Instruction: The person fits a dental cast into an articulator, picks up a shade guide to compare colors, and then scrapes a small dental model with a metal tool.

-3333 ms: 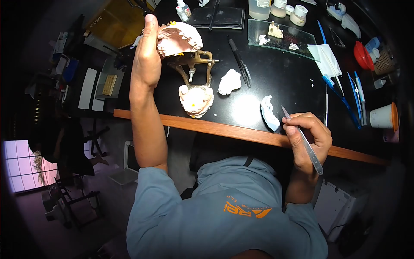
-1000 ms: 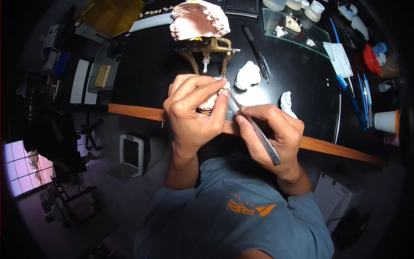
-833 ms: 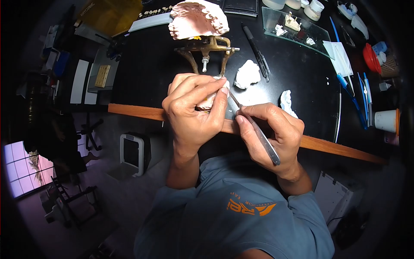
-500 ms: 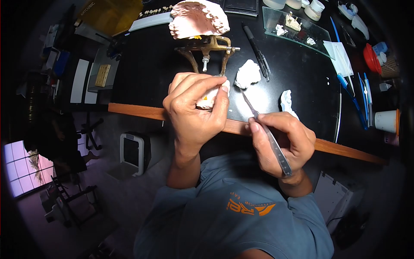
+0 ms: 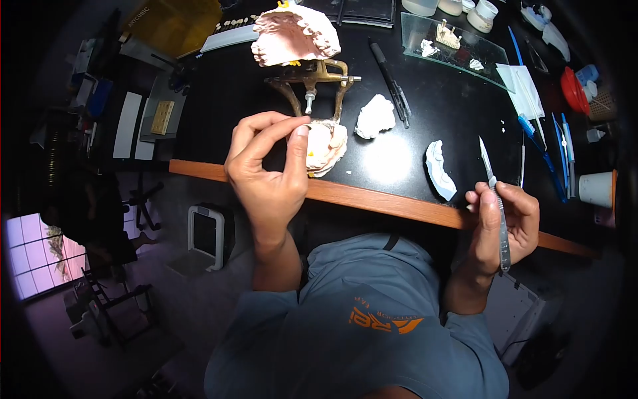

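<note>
My right hand (image 5: 502,226) grips a scalpel (image 5: 503,223) with a ruler-marked metal handle, its blade pointing up and away over the black tabletop. The thumb and index finger of my left hand (image 5: 269,166) are pinched together beside the lower dental cast (image 5: 329,149); anything between the fingertips is too small to make out. Hinged open, a brass articulator (image 5: 325,76) carries the pinkish upper dental cast (image 5: 292,36) tilted back behind the lower one. A crumpled white lump (image 5: 375,118) sits right of the lower cast. Nearer my right hand lies a pale blue, curved moulded piece (image 5: 438,173).
A black pen (image 5: 392,83) lies behind the white lump. Farther back, a glass slab (image 5: 458,56) holds a cream toothed model (image 5: 448,33) and white scraps. Blue-handled tools (image 5: 548,163) and a white cup (image 5: 596,187) stand at right. A wooden edge (image 5: 392,203) borders the table.
My right hand has swung right with the scalpel, away from the white lump, and the blade now points more upright. My left hand has shifted left, uncovering more of the lower cast.
</note>
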{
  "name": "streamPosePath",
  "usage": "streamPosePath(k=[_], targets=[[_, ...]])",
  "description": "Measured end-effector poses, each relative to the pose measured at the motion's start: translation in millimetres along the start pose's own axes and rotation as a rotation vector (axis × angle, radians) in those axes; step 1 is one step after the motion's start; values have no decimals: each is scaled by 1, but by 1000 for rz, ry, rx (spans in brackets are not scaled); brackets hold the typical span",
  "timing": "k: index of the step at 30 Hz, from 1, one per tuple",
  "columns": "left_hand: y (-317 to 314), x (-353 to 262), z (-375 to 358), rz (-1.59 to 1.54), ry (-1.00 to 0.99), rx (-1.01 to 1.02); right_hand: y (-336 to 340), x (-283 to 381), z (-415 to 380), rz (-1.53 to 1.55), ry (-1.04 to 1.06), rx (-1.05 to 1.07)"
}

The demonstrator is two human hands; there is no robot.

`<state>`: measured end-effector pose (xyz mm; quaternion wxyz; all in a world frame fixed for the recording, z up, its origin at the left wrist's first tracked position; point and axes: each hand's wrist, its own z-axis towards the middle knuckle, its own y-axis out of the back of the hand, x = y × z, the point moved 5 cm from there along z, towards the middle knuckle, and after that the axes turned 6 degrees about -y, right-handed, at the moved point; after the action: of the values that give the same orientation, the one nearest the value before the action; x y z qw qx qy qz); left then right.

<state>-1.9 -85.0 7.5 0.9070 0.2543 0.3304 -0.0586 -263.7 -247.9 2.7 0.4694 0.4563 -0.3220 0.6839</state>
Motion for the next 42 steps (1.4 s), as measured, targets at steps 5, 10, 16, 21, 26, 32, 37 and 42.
streamPosePath(k=[5, 10, 16, 21, 26, 32, 37, 42], targets=[[10, 7, -1, 9, 99, 127, -2, 1, -1, 10, 61, 114], [9, 6, 3, 16, 154, 201, -4, 2, -1, 18, 72, 136], [11, 8, 4, -24, 206, 246, -3, -1, -1, 27, 64, 177], [19, -4, 1, 15, 130, 133, -7, -1, 6, 80, -120, 212], [18, -43, -17, -61, -131, -30, -4, 0, 7, 91, -121, 163], [-40, -78, -27, -300, -89, 238, 7, -8, 2, 87, 13, 152], [-75, -89, -19, -214, -101, 451, 2, -2, 3, 95, -89, 143], [-92, -90, -21, -22, -199, 456, -4, -3, 4, 101, -59, 136]])
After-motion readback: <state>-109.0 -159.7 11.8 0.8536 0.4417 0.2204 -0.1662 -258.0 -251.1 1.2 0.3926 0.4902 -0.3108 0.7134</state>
